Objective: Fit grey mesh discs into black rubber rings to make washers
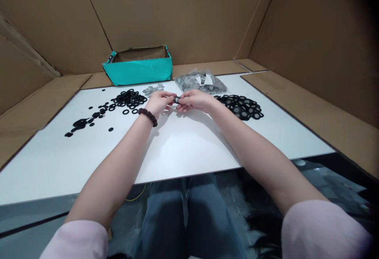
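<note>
Cardboard walls (183, 10) fill the upper frame and both sides in my head-camera view. Below them, a white tabletop (183, 148) spreads across the middle. Two bare forearms in short pale sleeves (322, 229) reach up from the lower corners, and between them, at bottom centre, I see legs in blue trousers (166, 215).

A teal box (139, 72) with an open top stands at upper centre-left. To its right, a clear plastic bag (188, 82) full of greyish pieces lies near the table's far edge. Right of centre is a heap of black-rimmed discs (241, 108) with grey middles. Left of centre, I make out a pile of black rings (130, 98); a trail of small dark discs (79, 124) runs from it toward the lower left.

At the centre, the right hand (195, 100) and left hand (161, 103) meet just above the table. The fingertips of both pinch one small round piece (177, 100), dark with a pale middle, held between them. A dark brown band (149, 116) circles the left wrist. Just beyond the left hand lies a little cluster of translucent pieces (151, 90).
</note>
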A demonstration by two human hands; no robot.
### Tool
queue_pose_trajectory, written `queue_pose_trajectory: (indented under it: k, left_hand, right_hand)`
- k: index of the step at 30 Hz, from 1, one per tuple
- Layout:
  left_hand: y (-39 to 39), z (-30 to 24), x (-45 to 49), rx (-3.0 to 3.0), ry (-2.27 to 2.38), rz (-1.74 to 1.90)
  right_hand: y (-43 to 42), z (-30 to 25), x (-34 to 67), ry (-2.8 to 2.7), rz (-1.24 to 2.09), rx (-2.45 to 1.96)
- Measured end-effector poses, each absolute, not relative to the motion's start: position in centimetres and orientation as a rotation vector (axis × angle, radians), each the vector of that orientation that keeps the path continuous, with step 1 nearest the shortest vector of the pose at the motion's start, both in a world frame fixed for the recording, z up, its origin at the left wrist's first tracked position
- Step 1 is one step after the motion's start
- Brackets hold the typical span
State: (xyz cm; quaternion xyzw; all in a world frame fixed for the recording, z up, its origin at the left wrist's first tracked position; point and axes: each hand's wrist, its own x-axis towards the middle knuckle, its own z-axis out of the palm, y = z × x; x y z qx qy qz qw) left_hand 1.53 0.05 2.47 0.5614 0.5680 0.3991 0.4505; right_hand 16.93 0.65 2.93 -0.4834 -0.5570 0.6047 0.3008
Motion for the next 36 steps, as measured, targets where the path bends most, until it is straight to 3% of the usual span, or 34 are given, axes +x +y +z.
queue_pose_trajectory:
  k: [22,36]
  left_hand:
    - [0.1,2.5,1.5,1.538,1.539,0.866]
    - [0.5,1.4,1.6,1.511,1.541,0.947]
  right_hand:
    - [1.0,2.2,16.7,-1.740,1.262,-1.343]
    - [1.7,1.0,16.2,-1.616,1.268,-1.320]
